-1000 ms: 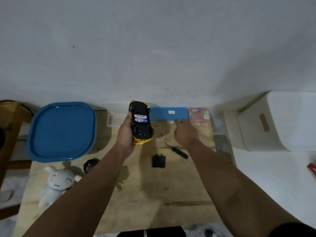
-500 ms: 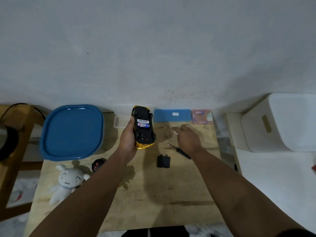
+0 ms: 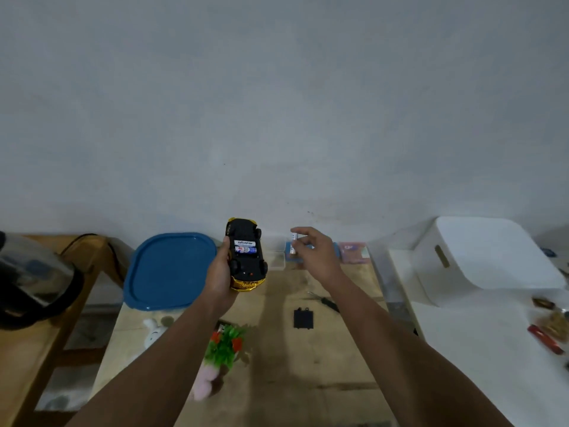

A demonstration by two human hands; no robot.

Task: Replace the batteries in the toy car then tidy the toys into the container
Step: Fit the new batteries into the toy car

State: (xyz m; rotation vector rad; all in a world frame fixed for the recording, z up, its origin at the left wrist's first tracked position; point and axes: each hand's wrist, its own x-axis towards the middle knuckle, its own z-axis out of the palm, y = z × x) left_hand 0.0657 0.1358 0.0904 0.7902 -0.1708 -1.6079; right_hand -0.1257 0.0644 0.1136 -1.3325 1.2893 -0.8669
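Battery (image 3: 293, 243) pinched upright in right hand (image 3: 314, 253), raised beside car (image 3: 246, 254). Left hand (image 3: 221, 270) grips car, underside up, two cells seated in open bay. Cover (image 3: 303, 318) and screwdriver (image 3: 326, 301) lie on table (image 3: 323, 365); blue-lidded container (image 3: 171, 270) at left.

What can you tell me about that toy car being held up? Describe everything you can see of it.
The toy car is held upside down above the wooden table, gripped along one side by the left hand. Its underside is black plastic with four black wheels; the body edge showing is shiny gold-yellow. The battery bay is open, its cover off, with two batteries lying side by side inside. Nothing else touches it.
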